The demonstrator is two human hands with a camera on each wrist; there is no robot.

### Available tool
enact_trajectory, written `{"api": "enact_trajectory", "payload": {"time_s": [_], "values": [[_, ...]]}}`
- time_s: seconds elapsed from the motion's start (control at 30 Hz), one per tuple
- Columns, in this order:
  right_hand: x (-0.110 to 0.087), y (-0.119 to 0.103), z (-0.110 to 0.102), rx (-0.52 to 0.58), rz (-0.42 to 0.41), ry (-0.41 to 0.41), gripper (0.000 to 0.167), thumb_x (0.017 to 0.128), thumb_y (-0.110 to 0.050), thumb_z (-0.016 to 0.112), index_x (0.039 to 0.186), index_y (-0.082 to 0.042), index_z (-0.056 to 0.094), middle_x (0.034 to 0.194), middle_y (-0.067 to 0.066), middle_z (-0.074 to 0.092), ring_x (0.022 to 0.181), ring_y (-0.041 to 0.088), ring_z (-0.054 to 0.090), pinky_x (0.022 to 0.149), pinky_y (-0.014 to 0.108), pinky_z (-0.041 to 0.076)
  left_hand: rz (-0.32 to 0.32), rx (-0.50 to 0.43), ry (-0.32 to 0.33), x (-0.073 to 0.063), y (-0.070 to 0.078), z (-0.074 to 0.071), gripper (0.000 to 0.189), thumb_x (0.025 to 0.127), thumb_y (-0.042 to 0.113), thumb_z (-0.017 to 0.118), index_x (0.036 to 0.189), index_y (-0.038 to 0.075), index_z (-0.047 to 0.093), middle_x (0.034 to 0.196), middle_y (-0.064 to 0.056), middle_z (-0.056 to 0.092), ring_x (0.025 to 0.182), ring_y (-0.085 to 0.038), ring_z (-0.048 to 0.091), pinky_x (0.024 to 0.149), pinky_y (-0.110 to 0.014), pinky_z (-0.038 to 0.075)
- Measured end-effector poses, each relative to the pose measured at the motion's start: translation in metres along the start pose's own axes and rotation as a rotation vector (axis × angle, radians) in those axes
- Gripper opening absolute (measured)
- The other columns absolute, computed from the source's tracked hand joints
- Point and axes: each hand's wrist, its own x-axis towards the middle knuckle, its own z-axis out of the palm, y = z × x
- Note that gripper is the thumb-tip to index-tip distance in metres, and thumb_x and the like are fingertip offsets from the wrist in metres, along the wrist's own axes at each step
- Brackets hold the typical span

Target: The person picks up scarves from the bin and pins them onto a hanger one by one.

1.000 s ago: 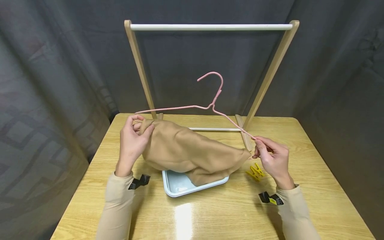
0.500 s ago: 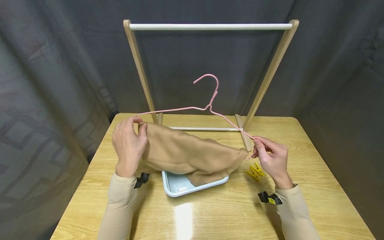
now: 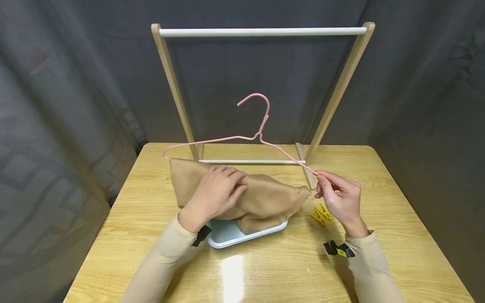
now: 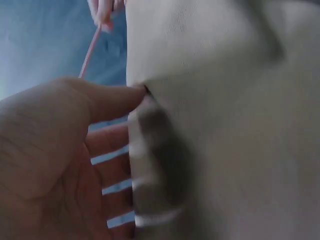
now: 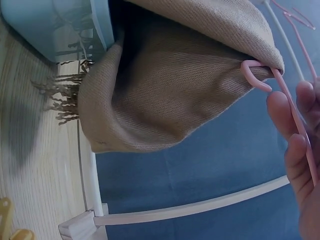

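Note:
A tan fringed scarf [image 3: 273, 198] drapes over the lower bar of a pink wire hanger [image 3: 223, 139], the hanger's hook upright. At the hanger's right shoulder, my right hand [image 3: 339, 198] pinches the wire between thumb and fingers. My left hand [image 3: 216, 193] is at the middle of the scarf's upper part. In the left wrist view my thumb [image 4: 117, 102] presses the near face by the edge, while the other fingertips are hidden behind the cloth [image 4: 240, 140]. Below, the scarf hangs into a light blue tub [image 3: 227, 235]; its fringe [image 5: 62, 95] shows beside the tub.
A wooden rack with a white top rail [image 3: 261, 32] stands at the back of the table [image 3: 284, 269]. Two yellow clothes pegs [image 3: 321, 214] lie just below my right hand. Grey curtains [image 3: 68, 105] enclose the table's sides and back.
My left hand has let go of the scarf's left end and moved right to its middle. The hanger's left end is now uncovered. The hanger has shifted slightly left; my right hand keeps its grip.

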Motion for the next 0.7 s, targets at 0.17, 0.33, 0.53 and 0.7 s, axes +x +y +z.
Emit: {"api": "enact_trajectory", "payload": {"time_s": [0.17,0.33,0.53,0.7], "values": [[-0.001,-0.001,0.004,0.019,-0.013,-0.01,0.023,0.082,0.031,0.064,0.096,0.017,0.076,0.059,0.014,0.062,0.051,0.002,0.062,0.051,0.015,0.054,0.147,-0.025,-0.064,0.017,0.023,0.01,0.034,0.107,0.035,0.064,0.129,0.011,0.073,0.121,-0.004,0.078,0.111,-0.025,0.073,0.1,-0.041,0.057],[0.0,-0.004,0.004,0.027,-0.017,-0.019,0.025,0.082,0.031,0.064,0.098,0.017,0.076,0.06,0.015,0.063,0.052,0.002,0.063,0.052,0.015,0.055,0.197,-0.086,-0.017,0.032,0.033,0.019,0.025,0.106,0.033,0.067,0.121,0.017,0.079,0.114,0.005,0.08,0.103,-0.017,0.076,0.088,-0.035,0.06],[-0.001,-0.006,0.004,0.029,-0.043,-0.038,0.026,0.081,0.031,0.064,0.097,0.016,0.077,0.06,0.014,0.063,0.05,0.004,0.061,0.051,0.015,0.054,0.152,-0.168,0.16,0.039,0.032,0.019,0.009,0.099,0.024,0.076,0.099,0.023,0.086,0.092,0.011,0.082,0.081,-0.011,0.075,0.068,-0.032,0.059],[-0.002,-0.007,0.005,0.001,-0.075,-0.072,0.027,0.081,0.029,0.066,0.099,0.013,0.079,0.06,0.012,0.065,0.05,0.007,0.062,0.053,0.014,0.053,0.026,-0.247,0.297,0.05,0.033,0.011,0.01,0.097,0.023,0.077,0.097,0.017,0.086,0.092,0.004,0.083,0.078,-0.016,0.075,0.062,-0.035,0.058]]}}
